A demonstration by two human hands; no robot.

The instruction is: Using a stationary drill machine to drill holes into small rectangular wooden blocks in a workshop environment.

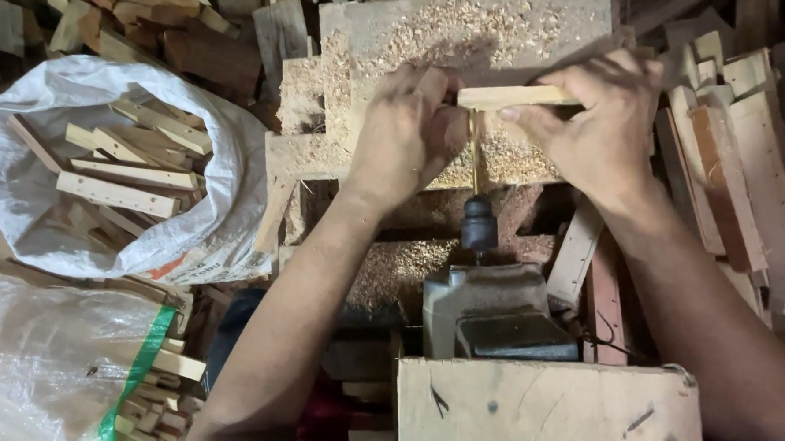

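Observation:
Both my hands hold one short pale wooden stick (514, 96) crosswise over a sawdust-covered wooden block (392, 35). My left hand (407, 128) grips the stick's left end, fingers closed. My right hand (596, 115) pinches its right part. A thin drill bit (476, 154) points up into the stick's underside from a dark chuck (480, 224) on a grey motor housing (486, 308). The left end of the stick is hidden by my fingers.
A white sack (227, 178) at left holds several similar wooden sticks. A clear plastic bag (42, 355) with a green stripe lies below it. Stacked wood offcuts (740, 147) stand at right. A wooden box (547, 412) covers the near side of the motor.

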